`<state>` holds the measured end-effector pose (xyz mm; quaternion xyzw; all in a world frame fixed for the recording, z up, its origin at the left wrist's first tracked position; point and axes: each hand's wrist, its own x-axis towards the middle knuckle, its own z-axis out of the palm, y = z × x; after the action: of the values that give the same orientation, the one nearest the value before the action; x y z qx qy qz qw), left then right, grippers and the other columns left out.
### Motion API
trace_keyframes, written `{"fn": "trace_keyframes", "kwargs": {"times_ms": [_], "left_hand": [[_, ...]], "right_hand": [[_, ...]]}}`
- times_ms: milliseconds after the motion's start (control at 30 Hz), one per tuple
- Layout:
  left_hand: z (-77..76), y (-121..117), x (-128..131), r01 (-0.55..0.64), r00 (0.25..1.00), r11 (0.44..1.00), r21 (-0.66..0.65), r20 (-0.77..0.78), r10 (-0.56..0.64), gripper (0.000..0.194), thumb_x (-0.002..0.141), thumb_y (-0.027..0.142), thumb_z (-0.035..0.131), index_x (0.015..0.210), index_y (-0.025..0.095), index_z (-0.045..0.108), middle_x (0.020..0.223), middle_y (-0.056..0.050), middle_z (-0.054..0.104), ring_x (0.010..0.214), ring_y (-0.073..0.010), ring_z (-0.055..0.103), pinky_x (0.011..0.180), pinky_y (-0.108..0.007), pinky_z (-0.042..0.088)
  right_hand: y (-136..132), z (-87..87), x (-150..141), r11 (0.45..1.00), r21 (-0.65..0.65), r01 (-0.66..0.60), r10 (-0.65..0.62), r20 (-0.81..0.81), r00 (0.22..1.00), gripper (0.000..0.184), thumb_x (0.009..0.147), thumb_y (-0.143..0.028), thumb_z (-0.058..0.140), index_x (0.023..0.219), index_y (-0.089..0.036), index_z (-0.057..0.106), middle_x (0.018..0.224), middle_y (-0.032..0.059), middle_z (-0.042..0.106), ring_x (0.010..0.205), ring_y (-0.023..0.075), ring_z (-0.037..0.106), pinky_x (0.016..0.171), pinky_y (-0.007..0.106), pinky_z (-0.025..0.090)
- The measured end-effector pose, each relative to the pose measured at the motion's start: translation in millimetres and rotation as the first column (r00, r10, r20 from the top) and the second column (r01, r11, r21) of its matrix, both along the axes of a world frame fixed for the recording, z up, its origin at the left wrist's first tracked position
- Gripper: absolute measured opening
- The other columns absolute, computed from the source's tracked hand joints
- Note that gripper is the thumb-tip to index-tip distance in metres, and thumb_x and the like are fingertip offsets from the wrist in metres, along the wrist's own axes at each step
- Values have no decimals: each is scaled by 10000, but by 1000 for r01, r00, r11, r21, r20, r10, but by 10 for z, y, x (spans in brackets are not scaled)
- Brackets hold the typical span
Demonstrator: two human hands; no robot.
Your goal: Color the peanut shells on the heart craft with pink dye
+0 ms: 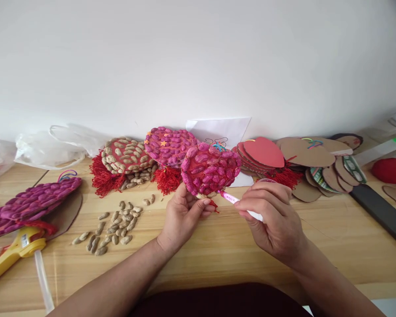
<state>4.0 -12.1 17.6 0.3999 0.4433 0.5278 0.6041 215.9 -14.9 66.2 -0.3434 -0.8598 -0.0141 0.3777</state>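
Note:
In the middle of the head view, my left hand (188, 211) grips the lower edge of a peanut-covered craft piece (211, 169), tilted up above the table. Most of its peanuts are magenta; a few along the bottom edge are still pale tan. A bit of red yarn hangs below it by my fingers. My right hand (273, 215) is closed round a white marker pen (230, 198), whose pink tip touches the piece's lower right edge. Loose peanuts (119, 226) lie on the wood to the left of my left hand.
Behind stand finished-looking peanut pieces (171, 145), one unpainted (127, 155), with red tassels. Red card shapes (263, 152) and brown cardboard shapes (305, 152) are stacked right. A yellow glue gun (16, 251) lies left, plastic bags (56, 147) behind, red yarn (391, 171) far right.

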Motion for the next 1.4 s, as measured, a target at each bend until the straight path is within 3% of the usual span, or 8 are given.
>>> {"fn": "trace_keyframes", "kwargs": {"times_ms": [300, 433, 600, 1167, 1300, 1400], "left_hand": [[43, 37, -5, -36, 999, 999, -19, -7, 36, 448, 782, 339, 849, 1079, 206, 542, 837, -8, 760, 670, -162, 774, 578, -207, 621], [49, 35, -9, -16, 1000, 1000, -15, 0, 16, 444, 793, 338, 841, 1084, 203, 534, 828, -9, 761, 678, -168, 780, 587, -210, 624], [48, 36, -5, -23, 1000, 1000, -16, 9, 23, 474, 777, 342, 853, 1093, 204, 528, 827, -12, 763, 664, -173, 779, 572, -209, 620], [41, 54, -12, -29, 999, 999, -25, 16, 29, 496, 765, 337, 858, 1115, 200, 533, 919, -40, 780, 664, -166, 777, 567, -210, 619], [17, 65, -20, -27, 999, 1000, -10, 31, 27, 474, 786, 318, 845, 1123, 204, 532, 851, -11, 767, 665, -164, 776, 567, -203, 616], [4, 68, -22, -29, 999, 1000, -7, 31, 29, 451, 785, 319, 847, 1096, 200, 542, 808, -2, 761, 664, -170, 774, 573, -211, 618]], "right_hand": [[23, 0, 77, 996, 24, 90, -89, -54, 995, 122, 941, -111, 590, 1005, -212, 613, 892, 30, 705, 975, 225, 590, 899, 415, 437], [49, -14, 66, 998, -34, 59, -61, -63, 996, 107, 949, -134, 583, 1004, -219, 618, 889, 33, 692, 947, 225, 588, 893, 425, 445], [67, -28, 64, 995, 13, 98, -97, -69, 993, 119, 948, -115, 585, 1007, -214, 617, 888, 30, 699, 969, 222, 589, 897, 417, 442], [73, -32, 69, 996, -47, 72, -76, -96, 992, 128, 940, -120, 591, 999, -227, 628, 896, 22, 714, 939, 216, 613, 902, 416, 450], [60, 11, 105, 994, -9, 105, -105, -93, 990, 125, 924, -112, 600, 975, -223, 627, 864, 23, 711, 910, 220, 615, 876, 420, 456], [38, 70, 214, 979, 74, 189, -170, -211, 963, 125, 899, -133, 618, 981, -223, 644, 838, 30, 703, 871, 234, 636, 845, 431, 478]]}}
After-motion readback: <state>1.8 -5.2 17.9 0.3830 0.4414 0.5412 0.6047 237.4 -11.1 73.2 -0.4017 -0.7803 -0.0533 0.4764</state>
